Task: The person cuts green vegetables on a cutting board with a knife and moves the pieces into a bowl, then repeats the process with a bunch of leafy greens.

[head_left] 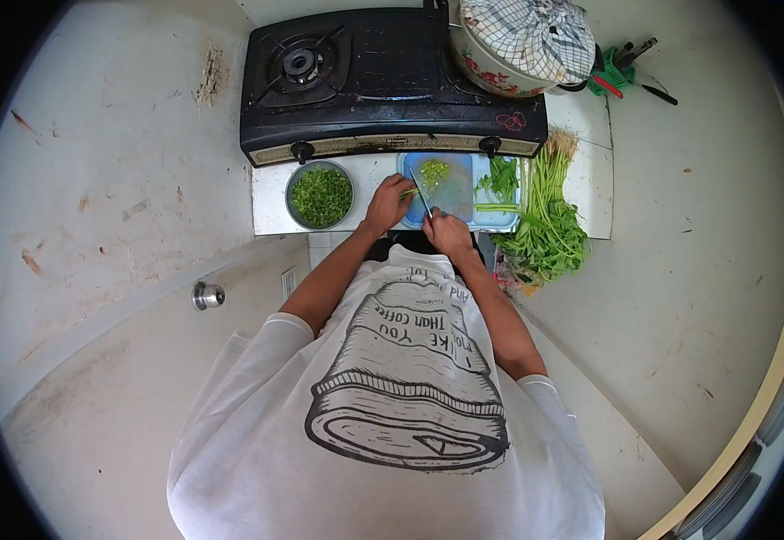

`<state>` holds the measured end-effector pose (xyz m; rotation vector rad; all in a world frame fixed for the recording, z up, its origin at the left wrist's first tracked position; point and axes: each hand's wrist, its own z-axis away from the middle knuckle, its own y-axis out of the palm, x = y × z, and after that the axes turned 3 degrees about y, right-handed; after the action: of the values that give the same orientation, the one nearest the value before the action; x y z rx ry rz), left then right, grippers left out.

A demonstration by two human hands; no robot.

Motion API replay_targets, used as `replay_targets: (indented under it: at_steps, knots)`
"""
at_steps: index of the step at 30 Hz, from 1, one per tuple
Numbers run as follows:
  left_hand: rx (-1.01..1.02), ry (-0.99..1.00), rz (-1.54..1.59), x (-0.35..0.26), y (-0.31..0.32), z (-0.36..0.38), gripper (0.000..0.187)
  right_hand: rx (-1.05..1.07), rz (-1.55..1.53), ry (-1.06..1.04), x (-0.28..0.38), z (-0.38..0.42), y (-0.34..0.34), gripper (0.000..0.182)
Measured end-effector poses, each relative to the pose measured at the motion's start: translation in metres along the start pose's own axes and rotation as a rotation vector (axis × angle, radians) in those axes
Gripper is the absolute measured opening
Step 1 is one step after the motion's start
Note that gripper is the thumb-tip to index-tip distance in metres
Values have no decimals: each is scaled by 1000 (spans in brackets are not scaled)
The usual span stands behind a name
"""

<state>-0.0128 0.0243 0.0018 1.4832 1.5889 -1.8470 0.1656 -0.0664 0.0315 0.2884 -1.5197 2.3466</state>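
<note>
My right hand (pixel 450 234) is closed round the handle of a knife (pixel 421 192), its blade slanting up and left over the blue cutting board (pixel 456 200). Left of the blade, my left hand (pixel 390 205) pinches green stalks (pixel 409 192) against the board. Chopped green pieces (pixel 434 170) lie at the board's upper part. A blue tray (pixel 503 219) sits under and beside the board, with leafy sprigs (pixel 501 177) and cut stalks (pixel 497 208) in its right part. To the left stands a round bowl (pixel 290 212) filled with finely chopped greens (pixel 322 197).
A black gas stove (pixel 392 90) stands behind the counter, with a floral pot (pixel 491 72) wrapped in checked cloth (pixel 531 36). Right of the tray, a large bunch of leafy greens (pixel 549 225) hangs over the counter edge. A green basket (pixel 609 72) holds knives.
</note>
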Motion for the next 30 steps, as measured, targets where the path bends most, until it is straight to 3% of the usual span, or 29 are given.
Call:
replay_targets:
  at_steps: [30]
  knots:
    - [1,-2,3,0,-1,-1,15,27,11,-38,-9,-6,10,40]
